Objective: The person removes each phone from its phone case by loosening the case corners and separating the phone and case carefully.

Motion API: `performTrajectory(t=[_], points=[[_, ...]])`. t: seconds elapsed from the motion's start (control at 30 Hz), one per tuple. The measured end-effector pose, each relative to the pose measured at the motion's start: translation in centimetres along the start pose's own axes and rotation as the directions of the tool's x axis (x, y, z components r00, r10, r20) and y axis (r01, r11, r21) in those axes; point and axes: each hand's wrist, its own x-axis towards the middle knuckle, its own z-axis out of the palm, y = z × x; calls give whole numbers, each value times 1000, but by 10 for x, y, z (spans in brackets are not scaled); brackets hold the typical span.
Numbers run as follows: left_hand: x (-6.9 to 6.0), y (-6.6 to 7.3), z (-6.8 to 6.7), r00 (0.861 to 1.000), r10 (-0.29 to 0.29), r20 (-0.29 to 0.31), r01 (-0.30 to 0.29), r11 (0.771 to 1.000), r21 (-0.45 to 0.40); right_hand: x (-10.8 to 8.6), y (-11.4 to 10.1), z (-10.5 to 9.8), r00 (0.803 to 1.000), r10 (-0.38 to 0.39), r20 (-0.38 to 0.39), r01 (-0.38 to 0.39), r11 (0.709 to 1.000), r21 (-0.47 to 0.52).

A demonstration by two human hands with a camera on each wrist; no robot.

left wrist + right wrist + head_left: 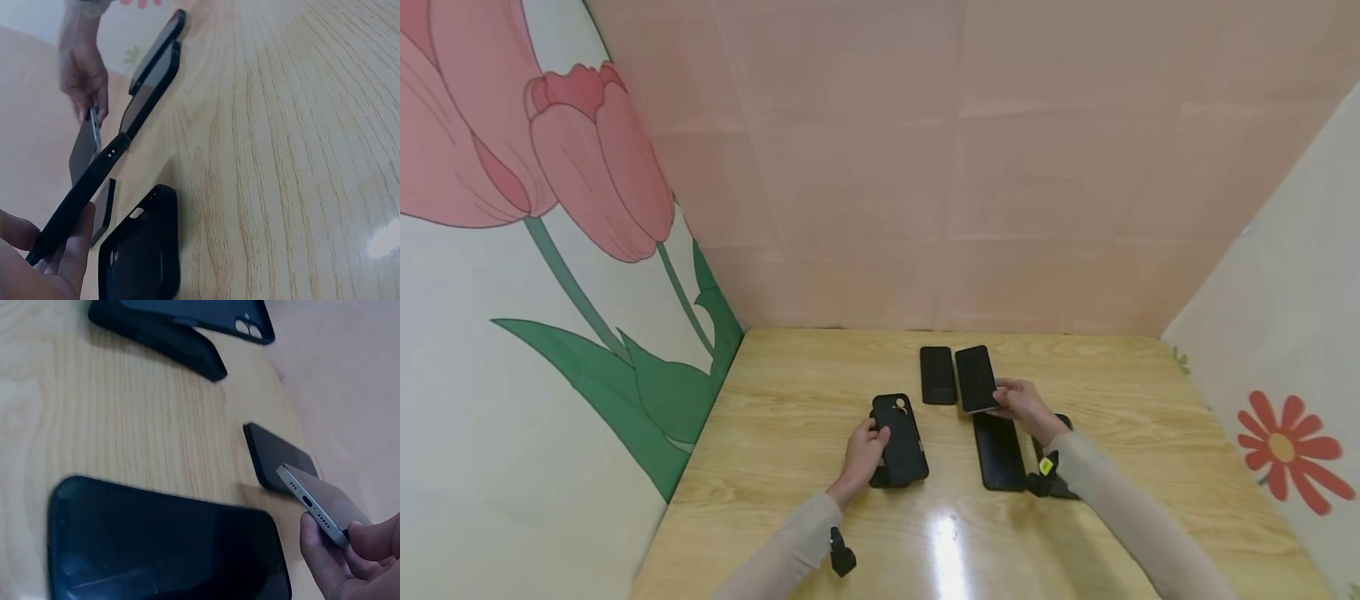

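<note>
My left hand (861, 457) pinches a black phone case (906, 442) by its left edge, thumb on its face; round camera cutouts show at its top. A second black phone case (144, 256) lies on the table beneath it, mostly covered in the head view. My right hand (1024, 407) holds a dark-screened phone (976, 379) with a silver edge between thumb and fingers. This phone is lifted and tilted, its charging port visible in the right wrist view. Below it lies a larger black phone (1001, 457), screen up.
A smaller dark slab (937, 375) lies at the back, left of the held phone. Another black phone-like item (1063, 483) lies at the right, partly hidden by my right wrist. A pink wall (865, 287) bounds the wooden table (797, 375) behind.
</note>
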Motion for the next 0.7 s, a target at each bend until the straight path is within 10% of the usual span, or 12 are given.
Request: performTrajectory(t=[0.7], points=[[-1,-2,-6,1000,-1,-19,1,1000,-6,19,8,-9,991,41,-123,-41,999,4]])
